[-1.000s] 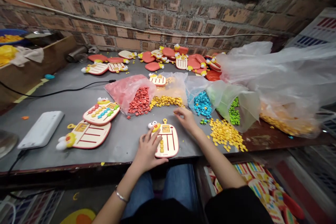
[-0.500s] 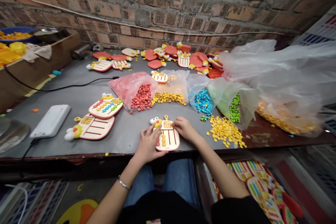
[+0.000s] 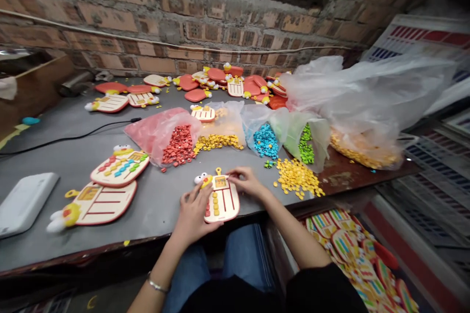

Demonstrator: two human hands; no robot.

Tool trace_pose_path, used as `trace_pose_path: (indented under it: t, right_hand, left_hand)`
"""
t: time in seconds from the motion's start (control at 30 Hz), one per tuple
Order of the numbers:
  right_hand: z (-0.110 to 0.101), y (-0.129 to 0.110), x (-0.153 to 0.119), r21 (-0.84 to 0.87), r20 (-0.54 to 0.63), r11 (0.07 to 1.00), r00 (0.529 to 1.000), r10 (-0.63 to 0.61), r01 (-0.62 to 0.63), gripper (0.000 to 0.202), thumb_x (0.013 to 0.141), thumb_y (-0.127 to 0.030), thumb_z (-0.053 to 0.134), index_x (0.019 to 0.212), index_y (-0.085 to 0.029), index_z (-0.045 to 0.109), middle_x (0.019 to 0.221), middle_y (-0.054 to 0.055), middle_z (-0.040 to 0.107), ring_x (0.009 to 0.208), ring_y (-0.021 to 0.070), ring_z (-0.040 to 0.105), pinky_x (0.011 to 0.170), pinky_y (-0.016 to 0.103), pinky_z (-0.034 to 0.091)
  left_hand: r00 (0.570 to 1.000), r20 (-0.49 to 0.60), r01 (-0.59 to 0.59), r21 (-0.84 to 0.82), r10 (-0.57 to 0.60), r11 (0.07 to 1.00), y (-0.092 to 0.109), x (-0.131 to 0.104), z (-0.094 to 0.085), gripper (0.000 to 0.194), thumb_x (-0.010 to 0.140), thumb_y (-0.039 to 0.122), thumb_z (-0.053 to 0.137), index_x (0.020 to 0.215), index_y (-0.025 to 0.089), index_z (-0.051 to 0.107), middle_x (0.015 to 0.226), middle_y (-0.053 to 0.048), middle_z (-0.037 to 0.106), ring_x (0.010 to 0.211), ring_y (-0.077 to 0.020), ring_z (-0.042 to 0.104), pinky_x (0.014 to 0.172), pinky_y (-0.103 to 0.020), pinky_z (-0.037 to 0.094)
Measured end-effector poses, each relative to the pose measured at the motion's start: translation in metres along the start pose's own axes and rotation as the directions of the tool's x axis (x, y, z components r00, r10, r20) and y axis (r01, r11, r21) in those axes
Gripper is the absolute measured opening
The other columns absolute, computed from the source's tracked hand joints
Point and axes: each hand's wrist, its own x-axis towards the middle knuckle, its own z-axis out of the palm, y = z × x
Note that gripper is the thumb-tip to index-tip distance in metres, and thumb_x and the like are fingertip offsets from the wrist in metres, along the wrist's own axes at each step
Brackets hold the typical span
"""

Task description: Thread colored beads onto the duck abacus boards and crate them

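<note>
A cream, red-rimmed toy board [image 3: 230, 203] with a yellow duck-like head and bulging white eyes lies at the table's front edge. Red and yellow pieces fill part of its left slots; the right slots are bare. My left hand [image 3: 193, 211] grips the board's left side, fingers over the head and thumb along the lower edge. At the upper right corner, my right hand [image 3: 250, 184] has thumb and fingertips pinched together against the board; whatever is between them is too small to make out. Loose yellow pieces [image 3: 296, 176] lie in a heap right of this hand.
Open bags spill red pieces [image 3: 178, 144], gold pieces [image 3: 218, 142], blue pieces [image 3: 266, 141] and green pieces [image 3: 306, 144]. A filled board [image 3: 120, 168] overlaps an unfilled board [image 3: 110, 204] at left, near a white power bank [image 3: 25, 203]. More boards [image 3: 216, 76] pile by the brick wall.
The view has swung right, so the table's things sit further left. Both hands stay on the same board, and its yellow column shows more fully beside my left fingers.
</note>
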Motion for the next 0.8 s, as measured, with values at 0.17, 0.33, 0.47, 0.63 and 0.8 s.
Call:
trace_pose_path:
  t: [0.17,0.33,0.47,0.63,0.8]
  right_hand:
    - [-0.071,0.042,-0.012,-0.398,-0.508,0.863,0.858,0.076,-0.312,0.018,0.086,-0.019,0.054,0.096,-0.015,0.068,0.093,0.009,0.067,0.085,0.0207,0.060,0.077,0.032,0.047]
    - [-0.104,0.071,-0.007,-0.651,-0.457,0.576,0.861,0.223,-0.494,0.025,0.085,-0.010,0.048,0.098,-0.017,0.068,0.108,0.013,0.061,0.094,0.0237,0.057,0.079,0.032,0.045]
    - [-0.099,0.065,-0.004,-0.561,-0.498,0.704,0.857,0.132,-0.435,0.027,0.087,-0.010,0.045,0.098,-0.017,0.068,0.104,0.011,0.061,0.094,0.0221,0.058,0.083,0.032,0.047]
    - [-0.060,0.028,-0.010,-0.355,-0.434,0.929,0.899,-0.066,-0.102,0.025,0.088,-0.014,0.048,0.098,-0.021,0.070,0.101,0.008,0.060,0.096,0.0211,0.059,0.086,0.036,0.049]
    - [-0.014,0.009,-0.001,-0.353,-0.154,0.935,0.983,-0.098,0.038,0.020,0.087,-0.011,0.055,0.099,-0.020,0.068,0.090,0.006,0.064,0.088,0.0193,0.057,0.081,0.033,0.047]
  left_hand:
    - [0.999,0.023,-0.037,0.060,0.036,0.997,0.001,0.001,-0.001,0.072,0.071,0.051,0.066,0.133,0.020,0.047,0.149,-0.012,0.040,0.138,-0.0346,0.029,0.097,-0.049,0.031]
    - [1.000,0.015,-0.022,0.061,0.021,0.998,0.004,0.003,-0.004,0.069,0.070,0.050,0.067,0.130,0.021,0.051,0.147,-0.013,0.042,0.136,-0.0362,0.032,0.096,-0.051,0.032]
    - [1.000,0.018,-0.017,0.064,0.016,0.998,0.008,0.009,-0.003,0.067,0.071,0.051,0.066,0.130,0.022,0.051,0.146,-0.013,0.044,0.136,-0.0368,0.033,0.097,-0.052,0.031]
    - [1.000,-0.011,0.009,0.058,-0.009,0.998,0.011,0.015,0.004,0.069,0.070,0.052,0.066,0.130,0.022,0.052,0.145,-0.013,0.044,0.135,-0.0376,0.033,0.098,-0.051,0.030]
    - [1.000,-0.006,0.003,0.066,-0.002,0.998,0.010,0.015,0.006,0.068,0.073,0.055,0.063,0.131,0.022,0.051,0.145,-0.014,0.045,0.135,-0.0378,0.033,0.097,-0.052,0.030]
